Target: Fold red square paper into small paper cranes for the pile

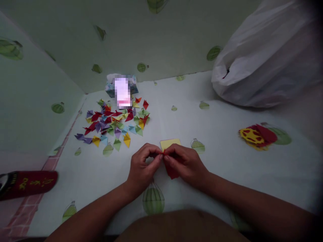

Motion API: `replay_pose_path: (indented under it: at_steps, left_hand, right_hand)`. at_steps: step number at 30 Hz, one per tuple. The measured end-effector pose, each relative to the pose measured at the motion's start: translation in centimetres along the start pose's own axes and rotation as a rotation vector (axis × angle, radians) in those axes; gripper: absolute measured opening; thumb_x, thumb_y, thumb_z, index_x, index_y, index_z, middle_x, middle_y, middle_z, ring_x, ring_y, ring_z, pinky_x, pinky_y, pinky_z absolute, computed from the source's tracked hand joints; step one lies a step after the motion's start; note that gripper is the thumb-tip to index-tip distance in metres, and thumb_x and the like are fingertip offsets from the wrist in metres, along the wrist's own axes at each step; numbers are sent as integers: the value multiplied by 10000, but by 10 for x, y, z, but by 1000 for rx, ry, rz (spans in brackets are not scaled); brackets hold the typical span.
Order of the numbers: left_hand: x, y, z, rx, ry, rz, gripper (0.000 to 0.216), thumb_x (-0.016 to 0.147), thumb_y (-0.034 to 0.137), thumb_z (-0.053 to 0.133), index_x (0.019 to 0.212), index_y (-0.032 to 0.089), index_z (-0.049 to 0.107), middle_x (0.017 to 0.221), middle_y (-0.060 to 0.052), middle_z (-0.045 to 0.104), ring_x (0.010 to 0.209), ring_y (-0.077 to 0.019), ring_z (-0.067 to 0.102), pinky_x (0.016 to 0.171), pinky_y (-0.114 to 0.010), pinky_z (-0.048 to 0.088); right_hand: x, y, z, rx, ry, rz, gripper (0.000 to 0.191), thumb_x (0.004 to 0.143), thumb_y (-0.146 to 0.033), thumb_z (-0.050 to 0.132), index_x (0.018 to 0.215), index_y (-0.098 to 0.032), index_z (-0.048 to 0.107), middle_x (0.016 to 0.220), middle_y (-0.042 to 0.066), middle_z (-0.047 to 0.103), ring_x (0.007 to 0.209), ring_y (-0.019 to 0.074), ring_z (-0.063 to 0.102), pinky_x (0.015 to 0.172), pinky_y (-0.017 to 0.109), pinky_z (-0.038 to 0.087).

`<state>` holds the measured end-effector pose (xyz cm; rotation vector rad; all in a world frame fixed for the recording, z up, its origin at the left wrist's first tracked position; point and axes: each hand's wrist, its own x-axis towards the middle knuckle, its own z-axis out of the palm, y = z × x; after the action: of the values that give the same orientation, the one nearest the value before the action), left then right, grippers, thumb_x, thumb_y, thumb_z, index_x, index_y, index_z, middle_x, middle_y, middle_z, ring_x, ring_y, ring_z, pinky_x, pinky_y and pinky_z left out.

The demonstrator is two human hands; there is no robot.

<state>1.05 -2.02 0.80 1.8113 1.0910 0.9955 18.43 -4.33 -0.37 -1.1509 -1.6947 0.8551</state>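
A partly folded piece of red origami paper point(172, 172) is held between my two hands over the white table. My left hand point(146, 163) pinches its tip between thumb and forefinger. Right beside that, my right hand point(185, 163) grips the paper's body, with its lower end hanging below the fingers. My fingers cover part of the folds. Just behind my hands lies a yellow square of paper point(170, 143), partly hidden by them. Beyond my left hand, many small folded paper pieces point(116, 124) in red, purple, green, blue and yellow are spread in a loose pile.
A lit phone point(122, 92) leans on a tissue box point(135, 84) behind the pile. At far left lies a dark red can point(30, 183). Red and yellow paper cutouts point(257, 136) sit to the right. A large white plastic bag point(267, 64) bulges at the back right, near the wall.
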Motion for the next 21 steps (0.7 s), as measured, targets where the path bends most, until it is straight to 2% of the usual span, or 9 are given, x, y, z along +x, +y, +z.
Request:
replay_pose_path:
  at_steps: [6,13,16,21]
  left_hand:
    - [0,-1,2,-61,-42,-109,23,847,168,612,847,176,634,792,-18,661,714,-129,608,666,-250,489]
    - [1,-5,3,-223,-100,-318,82,817,240,647,834,167,613,742,-7,636,668,-122,569,634,-242,462]
    - [2,-5,3,-264,-127,-367,106,810,251,652,832,162,599,721,-2,623,655,-121,564,622,-241,454]
    - [1,-3,2,-202,-115,-298,76,824,234,637,833,161,616,777,-18,650,698,-125,578,660,-246,470]
  right_hand:
    - [0,-1,1,107,28,133,94,891,-206,580,799,-189,593,644,-6,636,549,113,556,533,242,448]
    - [3,-2,1,504,-38,412,182,894,-332,586,798,-180,556,629,-5,621,518,117,574,502,249,477]
    - [3,-2,1,542,-42,439,195,892,-343,592,792,-182,549,617,-13,613,497,110,563,483,241,467]
    - [2,-1,0,404,-52,364,162,898,-293,571,777,-189,544,578,-30,582,465,99,534,468,228,433]
